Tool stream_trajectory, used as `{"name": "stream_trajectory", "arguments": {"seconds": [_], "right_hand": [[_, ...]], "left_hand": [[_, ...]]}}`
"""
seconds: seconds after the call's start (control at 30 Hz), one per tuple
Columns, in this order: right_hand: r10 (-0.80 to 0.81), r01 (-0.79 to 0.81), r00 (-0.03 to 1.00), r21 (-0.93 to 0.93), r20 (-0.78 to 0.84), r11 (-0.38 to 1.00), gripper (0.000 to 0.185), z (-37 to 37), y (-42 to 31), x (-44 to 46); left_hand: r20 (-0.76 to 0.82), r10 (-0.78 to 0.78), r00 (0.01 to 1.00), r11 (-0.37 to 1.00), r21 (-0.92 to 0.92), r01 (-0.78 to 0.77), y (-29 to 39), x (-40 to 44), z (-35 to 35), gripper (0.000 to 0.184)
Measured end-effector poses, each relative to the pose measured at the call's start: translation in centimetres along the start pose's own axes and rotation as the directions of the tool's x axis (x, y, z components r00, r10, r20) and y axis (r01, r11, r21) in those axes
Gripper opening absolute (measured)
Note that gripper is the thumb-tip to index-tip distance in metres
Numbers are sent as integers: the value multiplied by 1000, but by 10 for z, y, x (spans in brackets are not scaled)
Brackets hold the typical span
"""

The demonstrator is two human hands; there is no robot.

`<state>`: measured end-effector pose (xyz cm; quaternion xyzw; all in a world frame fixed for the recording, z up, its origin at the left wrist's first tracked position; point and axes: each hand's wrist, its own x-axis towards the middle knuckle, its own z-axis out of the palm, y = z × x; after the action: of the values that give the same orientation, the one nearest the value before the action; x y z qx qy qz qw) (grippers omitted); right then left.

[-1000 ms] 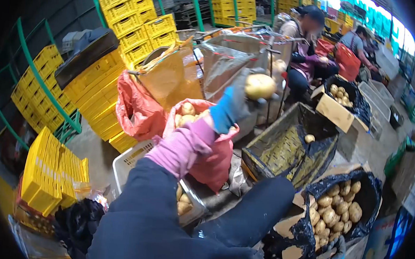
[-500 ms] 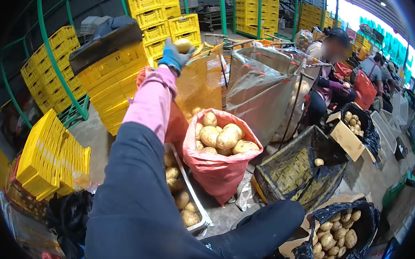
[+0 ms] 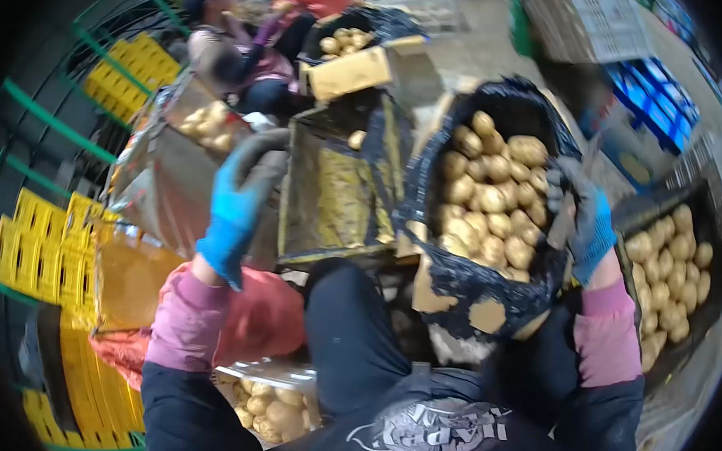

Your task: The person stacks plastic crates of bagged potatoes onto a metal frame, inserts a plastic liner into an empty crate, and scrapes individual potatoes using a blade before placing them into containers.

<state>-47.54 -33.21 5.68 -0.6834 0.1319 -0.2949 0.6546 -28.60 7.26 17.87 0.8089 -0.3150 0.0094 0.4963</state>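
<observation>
My left hand (image 3: 245, 198), in a blue glove with a dark grey palm, is raised left of the empty-sided wooden-looking crate (image 3: 342, 195). Its fingers are apart and hold nothing, slightly blurred. A single potato (image 3: 356, 140) lies in that crate. My right hand (image 3: 577, 210), gloved alike, grips the right rim of a cardboard box (image 3: 488, 316) lined with a black plastic bag (image 3: 438, 255). Many potatoes (image 3: 491, 199) fill this box. Below my left forearm is the red sack (image 3: 260, 323), its mouth hidden.
A tray of potatoes (image 3: 271, 410) sits low by my left leg. Another dark-lined box of potatoes (image 3: 672, 273) stands at the right. A person (image 3: 239, 61) sits at the upper left near a potato box (image 3: 350, 72). Yellow crates (image 3: 41, 247) are stacked at left.
The view has swung to the right. My left hand, which held a potato up near the yellow crates, is now empty. My right hand has come into clear view on the lined box.
</observation>
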Motion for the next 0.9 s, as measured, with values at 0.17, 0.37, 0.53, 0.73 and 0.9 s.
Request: {"name": "stream_trajectory", "arguments": {"seconds": [0.17, 0.37, 0.53, 0.73, 0.9], "right_hand": [[428, -403, 903, 304, -20, 863, 34, -12, -17, -7], [510, -483, 858, 423, 55, 767, 38, -2, -18, 16], [550, -543, 830, 351, 88, 763, 35, 1, -5, 37], [544, -551, 826, 410, 145, 727, 34, 20, 15, 47], [562, -575, 813, 363, 152, 733, 28, 25, 30, 57]], "left_hand": [[579, 308, 755, 909, 57, -414, -41, 68, 223, 44], [265, -248, 932, 795, 605, 40, -169, 172, 397, 77], [66, -168, 984, 836, 539, 107, -263, 193, 459, 55], [206, -274, 939, 755, 651, 78, -203, 200, 425, 67], [556, -446, 702, 842, -4, 539, -127, 172, 371, 80]]}}
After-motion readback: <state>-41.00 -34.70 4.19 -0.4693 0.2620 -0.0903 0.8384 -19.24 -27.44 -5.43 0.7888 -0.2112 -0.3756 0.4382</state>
